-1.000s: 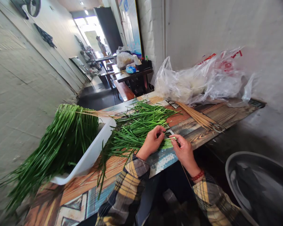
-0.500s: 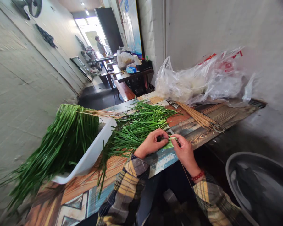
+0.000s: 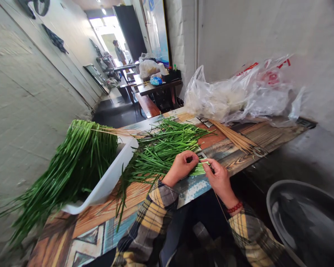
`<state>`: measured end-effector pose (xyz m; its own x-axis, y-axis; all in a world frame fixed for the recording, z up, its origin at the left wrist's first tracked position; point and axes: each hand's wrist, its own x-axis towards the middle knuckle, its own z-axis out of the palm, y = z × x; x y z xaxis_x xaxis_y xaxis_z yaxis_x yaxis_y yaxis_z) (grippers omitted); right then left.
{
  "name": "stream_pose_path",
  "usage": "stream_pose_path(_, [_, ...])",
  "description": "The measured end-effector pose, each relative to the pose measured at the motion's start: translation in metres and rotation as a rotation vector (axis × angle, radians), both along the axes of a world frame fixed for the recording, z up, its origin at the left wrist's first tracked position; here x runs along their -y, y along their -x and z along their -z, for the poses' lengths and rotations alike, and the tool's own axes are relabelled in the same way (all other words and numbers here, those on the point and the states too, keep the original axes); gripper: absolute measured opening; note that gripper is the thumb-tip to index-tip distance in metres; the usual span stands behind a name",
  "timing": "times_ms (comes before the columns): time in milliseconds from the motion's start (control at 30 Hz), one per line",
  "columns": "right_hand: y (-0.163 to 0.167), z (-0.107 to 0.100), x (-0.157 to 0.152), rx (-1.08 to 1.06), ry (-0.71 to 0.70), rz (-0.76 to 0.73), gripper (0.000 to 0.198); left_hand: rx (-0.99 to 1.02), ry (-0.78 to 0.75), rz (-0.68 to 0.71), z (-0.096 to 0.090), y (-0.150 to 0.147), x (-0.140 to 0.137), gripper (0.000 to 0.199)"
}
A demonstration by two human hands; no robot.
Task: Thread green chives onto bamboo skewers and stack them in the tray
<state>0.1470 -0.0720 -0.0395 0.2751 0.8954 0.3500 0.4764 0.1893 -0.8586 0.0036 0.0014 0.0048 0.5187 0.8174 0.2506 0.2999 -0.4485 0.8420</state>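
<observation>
My left hand is closed in a pinch at the cut ends of green garlic chives, which lie loose across the table. Close beside it, my right hand has thumb and forefinger pressed together at pale chive stems. A thin bamboo skewer runs down from under the right palm past the wrist. Its tip is hidden by the fingers. More chive stems lie on the tabletop just under both hands.
A white tub heaped with chives stands left, skewers across its top. A bundle of skewers lies right, before plastic bags. A grey basin sits below the table's right edge. A person stands far back.
Both hands stay together at the chive stems, with only slight finger movement. The whole view has shifted a little.
</observation>
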Motion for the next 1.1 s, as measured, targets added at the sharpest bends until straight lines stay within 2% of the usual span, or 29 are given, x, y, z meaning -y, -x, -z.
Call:
stream_pose_path(200, [-0.0001,0.0026,-0.0014,-0.050,0.037,0.009,0.033,0.012,-0.017,0.002,-0.0016,-0.0003,0.0004,0.011])
stream_pose_path(467, [-0.0002,-0.0002,-0.0015,-0.013,0.031,0.022,0.032,0.007,-0.045,0.021,-0.0038,0.0000,0.0014,0.014])
stream_pose_path(1100, [-0.0012,-0.0005,-0.0017,-0.040,0.077,-0.023,0.036,-0.061,-0.179,0.029,-0.0047,-0.0006,0.0045,0.015])
